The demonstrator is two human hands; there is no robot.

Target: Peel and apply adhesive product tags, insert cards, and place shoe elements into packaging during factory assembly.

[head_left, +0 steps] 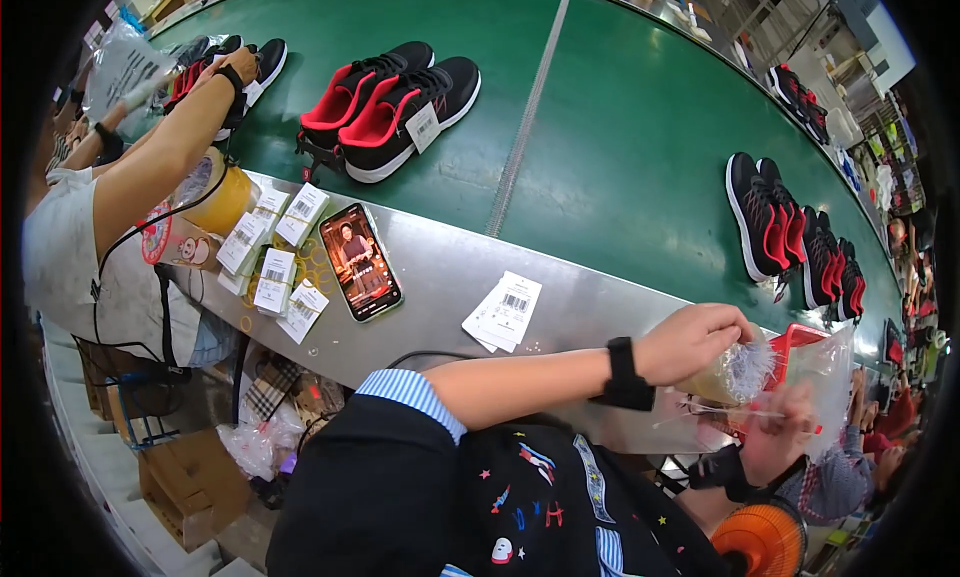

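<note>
At the right front of the bench, my left hand is closed on a bundle of thin clear plastic strands, its fingers curled over the top. My right hand is just below and to the right, blurred by motion. Its fingers look pinched on a few loose thin strands that stretch out to the left. A red plastic basket and a clear plastic bag are right beside both hands. To the left of my forearm, several white barcode tags lie fanned on the metal ledge.
A green belt runs behind the ledge, carrying a black-and-red shoe pair and more shoes at right. A phone and banded tag stacks lie left. A co-worker's arm reaches to shoes. An orange fan stands low right.
</note>
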